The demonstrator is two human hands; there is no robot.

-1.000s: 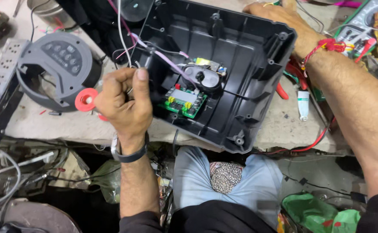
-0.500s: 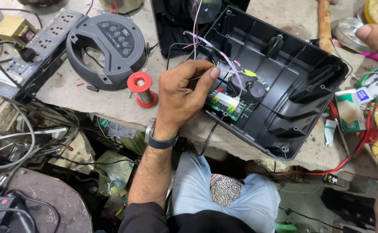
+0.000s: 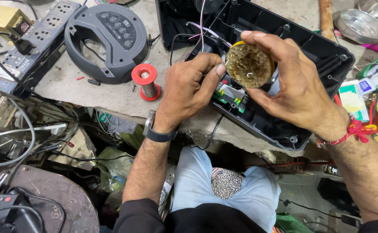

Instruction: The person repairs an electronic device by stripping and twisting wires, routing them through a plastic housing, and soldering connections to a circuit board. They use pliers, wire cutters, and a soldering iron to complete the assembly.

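My right hand holds a small round tin of brownish paste above an open black plastic casing. My left hand pinches a thin wire and holds its end against the paste in the tin. Under both hands a green circuit board sits inside the casing, and pink and white wires run up from it toward the top of the view.
A red spool of solder stands on the bench left of my left hand. Farther left lie a round grey panel with buttons and a grey power strip. A small white box and a metal bowl sit at the right.
My right hand has come in from the far right with the round tin and now holds it over the casing. My left hand has lifted the wire end to the tin.
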